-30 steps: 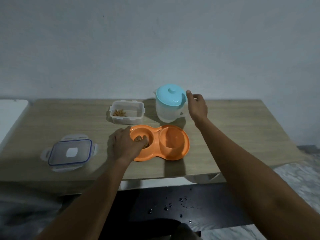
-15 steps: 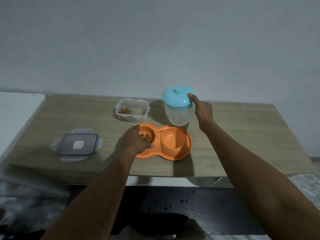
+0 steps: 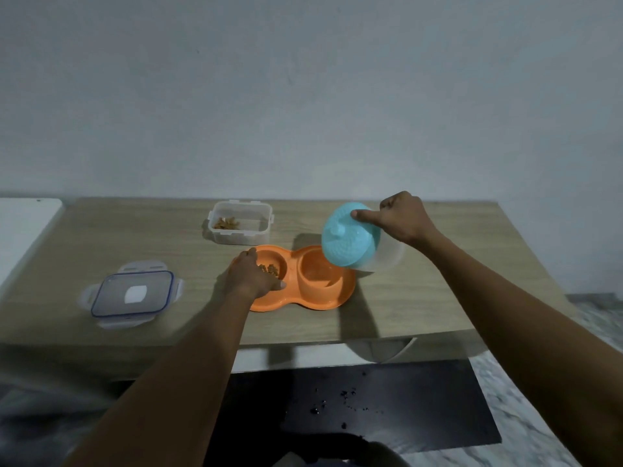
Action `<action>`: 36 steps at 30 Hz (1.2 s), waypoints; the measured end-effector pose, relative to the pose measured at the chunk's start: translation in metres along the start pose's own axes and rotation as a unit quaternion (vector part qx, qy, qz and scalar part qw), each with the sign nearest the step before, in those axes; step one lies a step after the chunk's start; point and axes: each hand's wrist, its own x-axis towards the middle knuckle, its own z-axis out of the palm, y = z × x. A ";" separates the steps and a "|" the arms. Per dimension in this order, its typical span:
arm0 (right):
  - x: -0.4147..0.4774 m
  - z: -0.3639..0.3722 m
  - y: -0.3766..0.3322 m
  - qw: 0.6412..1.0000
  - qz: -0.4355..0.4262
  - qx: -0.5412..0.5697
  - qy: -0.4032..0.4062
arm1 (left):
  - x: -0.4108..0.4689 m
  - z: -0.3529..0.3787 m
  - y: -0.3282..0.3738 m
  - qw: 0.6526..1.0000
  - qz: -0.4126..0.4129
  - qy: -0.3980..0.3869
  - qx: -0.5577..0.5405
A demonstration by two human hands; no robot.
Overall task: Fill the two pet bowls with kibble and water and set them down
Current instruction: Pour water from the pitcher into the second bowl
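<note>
My left hand (image 3: 251, 276) and right hand (image 3: 404, 219) are bare, both forearms uncovered: no sleeves, gloves, rings or watch.

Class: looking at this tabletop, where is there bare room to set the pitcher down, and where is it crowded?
Bare wood lies right of the orange double bowl toward the table edge, and between the lid and the kibble container. The centre, around bowl and container, is crowded.
</note>
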 end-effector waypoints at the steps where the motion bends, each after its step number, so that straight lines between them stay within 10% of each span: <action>1: -0.001 0.000 -0.001 1.000 -0.005 -0.017 -0.004 | 0.000 0.000 0.001 1.000 0.001 -0.002 0.000; 36: -0.005 -0.009 -0.015 0.992 -0.026 -0.115 -0.031 | 0.003 0.001 0.000 1.000 -0.002 -0.011 -0.018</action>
